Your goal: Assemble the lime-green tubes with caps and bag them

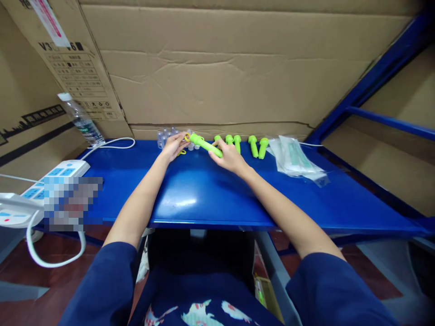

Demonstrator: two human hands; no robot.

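My right hand (228,155) is closed round the lower end of a bright green tube with a wider head (205,144), held at a slant above the table. At the head end, my left hand (176,146) is closed in a pinch on a small yellow ring (187,136), which looks to be touching or very near the green head. Just below those fingers another yellow ring (182,152) lies on the table. Small clear bottles (165,135) stand in a group behind my left hand, partly hidden by it. More green tubes (253,146) are behind and right of my right hand.
The blue table (210,194) backs onto a cardboard wall (217,68). Clear plastic packets (295,156) lie at the right. On the left are a water bottle (83,122), a white power strip (64,174) and its cable. A blue frame post (367,77) rises at the right.
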